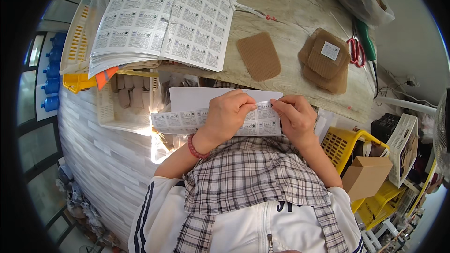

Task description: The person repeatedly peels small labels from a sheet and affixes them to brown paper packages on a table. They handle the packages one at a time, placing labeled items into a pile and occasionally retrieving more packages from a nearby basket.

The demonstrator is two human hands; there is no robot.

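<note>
Close to my body, above my lap, I hold a sheet of printed labels [180,118] with both hands. My left hand [226,116] is closed in a pinch on its upper edge, thumb against the fingers. A short way to the right, my right hand [297,118] pinches the same edge near the sheet's right end. Plain white paper [190,97] shows behind the label sheet; whether it is a separate piece I cannot tell. On the table beyond my hands lies a single brown mesh pad [259,57]. Farther right is a pile of similar pads [311,71] with one white label [330,50] on top.
A thick stack of label sheets [194,28] covers the table's left part. Red-handled scissors [357,52] and a green-handled tool [364,40] lie at the right edge. Below right stand a yellow basket [338,143] and a cardboard box [368,176]. A white crate [105,107] sits lower left.
</note>
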